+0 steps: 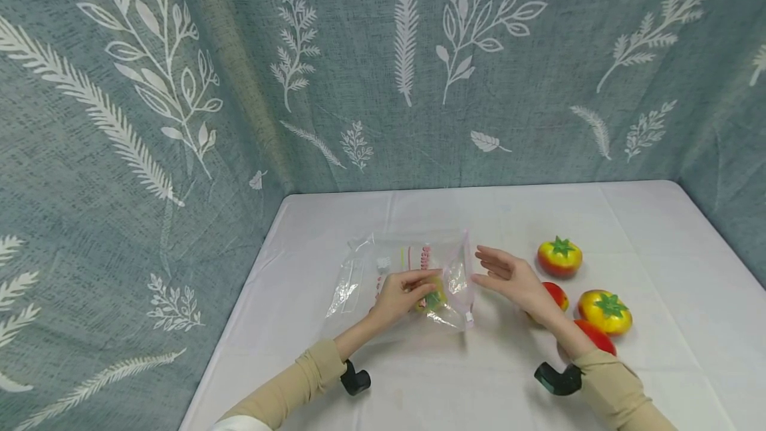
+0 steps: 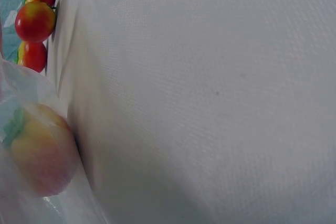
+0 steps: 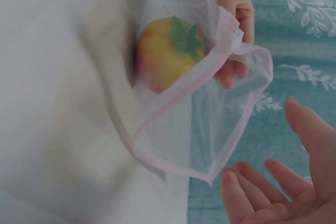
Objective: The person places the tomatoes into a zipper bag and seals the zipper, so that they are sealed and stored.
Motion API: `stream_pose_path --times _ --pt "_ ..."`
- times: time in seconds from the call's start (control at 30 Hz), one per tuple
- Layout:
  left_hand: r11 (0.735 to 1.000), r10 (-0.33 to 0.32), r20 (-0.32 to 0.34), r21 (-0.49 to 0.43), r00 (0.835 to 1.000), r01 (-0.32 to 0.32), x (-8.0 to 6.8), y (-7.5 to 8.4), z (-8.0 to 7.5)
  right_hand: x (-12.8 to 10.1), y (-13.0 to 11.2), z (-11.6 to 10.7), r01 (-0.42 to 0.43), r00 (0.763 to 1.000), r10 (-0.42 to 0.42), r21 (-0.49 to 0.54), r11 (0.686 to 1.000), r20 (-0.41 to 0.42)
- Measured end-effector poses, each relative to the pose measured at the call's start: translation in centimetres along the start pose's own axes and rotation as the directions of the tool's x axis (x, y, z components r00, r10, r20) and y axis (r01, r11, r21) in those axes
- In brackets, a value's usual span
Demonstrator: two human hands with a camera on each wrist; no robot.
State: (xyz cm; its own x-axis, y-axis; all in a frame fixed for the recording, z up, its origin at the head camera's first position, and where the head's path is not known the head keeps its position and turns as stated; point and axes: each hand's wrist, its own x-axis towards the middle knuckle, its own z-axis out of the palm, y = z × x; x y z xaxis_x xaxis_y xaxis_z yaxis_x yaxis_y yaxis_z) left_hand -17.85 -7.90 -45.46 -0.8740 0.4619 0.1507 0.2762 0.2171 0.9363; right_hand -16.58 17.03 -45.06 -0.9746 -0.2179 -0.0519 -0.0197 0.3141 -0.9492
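Right wrist cam shows the bag's (image 3: 195, 81) mouth gaping, edge-on from head, tomato (image 3: 164, 55) inside; right hand (image 1: 511, 278) fingers spread, can't tell if left hand (image 1: 397, 294) pinches.

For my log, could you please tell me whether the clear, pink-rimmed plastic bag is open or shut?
Open: in the right wrist view, the pink rim of the clear plastic bag forms a gaping loop.

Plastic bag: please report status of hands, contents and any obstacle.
Left hand holding plastic bag; right hand beside its parted mouth, holding nothing. One yellow-red fruit inside. No obstacle seen at the mouth.
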Motion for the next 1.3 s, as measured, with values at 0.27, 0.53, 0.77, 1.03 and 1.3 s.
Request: stream_pose_path --times 0.27,0.53,0.77,1.03,1.3 --pt "0.999 -0.036 0.003 -0.036 0.999 0.036 -0.1 -0.1 0.0 -0.4 -0.4 -0.5 0.006 1.000 -0.006 -0.010 1.000 -0.012" --pt "0.997 -0.061 0.010 -0.055 0.998 0.062 0.0 -0.1 0.0 -0.5 -0.5 -1.1 0.019 0.998 -0.020 -0.032 0.999 -0.057" --pt "0.998 -0.048 0.010 -0.050 0.999 0.048 0.0 -0.1 0.0 -0.8 -0.8 -2.0 0.003 0.997 -0.006 -0.041 0.999 -0.081" --pt "0.998 -0.051 0.008 -0.048 0.999 0.051 -0.1 0.0 0.0 -1.3 -1.1 -2.9 -0.022 0.995 0.019 -0.033 0.999 -0.093" --pt "0.999 -0.030 0.009 -0.036 1.000 0.030 0.0 0.0 0.0 -1.6 -0.8 -3.8 -0.004 0.993 0.003 -0.012 1.000 -0.120"
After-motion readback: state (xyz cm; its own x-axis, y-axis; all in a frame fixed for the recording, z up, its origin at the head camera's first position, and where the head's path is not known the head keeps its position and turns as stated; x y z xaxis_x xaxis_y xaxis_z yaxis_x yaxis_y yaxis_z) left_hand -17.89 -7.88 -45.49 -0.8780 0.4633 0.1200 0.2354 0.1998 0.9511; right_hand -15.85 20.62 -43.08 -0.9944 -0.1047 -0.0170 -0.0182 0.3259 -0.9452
